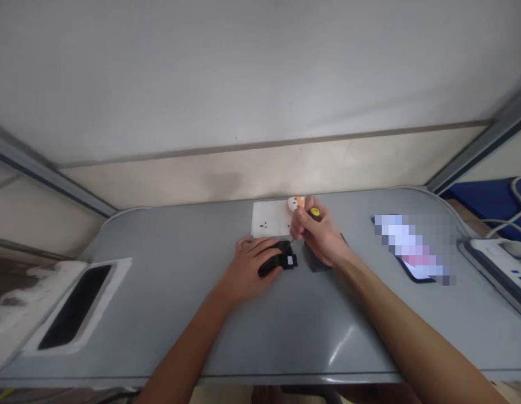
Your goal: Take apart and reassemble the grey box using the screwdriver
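My left hand [249, 269] is closed around a small black device [289, 261] and presses it to the table; the device has a small white label, and its exact kind I cannot make out. In my right hand [325, 238] is a screwdriver [314, 212] with a yellow handle end, its thin shaft pointing down at the device's upper side. A dark flat piece [314, 262] lies partly beneath my right hand. Just behind the hands is a white paper sheet [277, 210] with several tiny dark bits on it, perhaps screws. An orange and white animal-faced object [294, 203] sits at its right end.
The grey table [171, 314] meets a wall at the back. On the right lie a phone [411, 249] with a lit, blurred screen and a white power strip [496, 269] with cables. At left, a black flat object [70, 308] rests on white paper.
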Available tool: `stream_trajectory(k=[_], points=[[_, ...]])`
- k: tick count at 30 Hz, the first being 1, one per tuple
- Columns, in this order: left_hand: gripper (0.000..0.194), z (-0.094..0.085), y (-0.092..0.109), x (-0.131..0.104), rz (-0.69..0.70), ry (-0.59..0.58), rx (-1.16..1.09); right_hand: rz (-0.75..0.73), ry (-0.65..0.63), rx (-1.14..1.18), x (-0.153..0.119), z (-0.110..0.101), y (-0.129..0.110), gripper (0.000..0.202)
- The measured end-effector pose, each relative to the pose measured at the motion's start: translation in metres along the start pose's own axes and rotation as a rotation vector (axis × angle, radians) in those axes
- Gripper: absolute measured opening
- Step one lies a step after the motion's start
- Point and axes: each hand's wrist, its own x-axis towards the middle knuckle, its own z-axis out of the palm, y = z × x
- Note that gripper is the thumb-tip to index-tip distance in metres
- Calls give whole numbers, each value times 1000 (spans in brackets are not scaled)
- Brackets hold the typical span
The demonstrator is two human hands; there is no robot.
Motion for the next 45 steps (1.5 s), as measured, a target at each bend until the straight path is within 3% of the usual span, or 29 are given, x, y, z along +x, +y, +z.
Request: stream_trajectory(k=[7,11,15,18,24,31,39,43,45], points=[[25,2,-2,-1,-6,-2,9,38,10,-12,6,0,-1,42],[24,3,-2,-1,-3,10,15,15,20,31,4,-3,-1,30],[24,4,-2,-1,1,16,24,-11,50,69,4,-2,3,43],[23,4,-2,-1,-4,18,35,-30,78,48,6,0,5,39],[23,4,-2,-2,-1,25,42,15,9,156,4,1,0,29],[23,4,-2,-1,22,48,33,-13,151,70,6,2,6,46],[23,5,-4,-2,33,50,37,34,26,202,4,1,0,28],[23,4,-4,-2,43,52,33,0,91,124,5,-2,5,45],[23,4,-4,-2,41,48,37,-17,106,68,7,-3,6,45]])
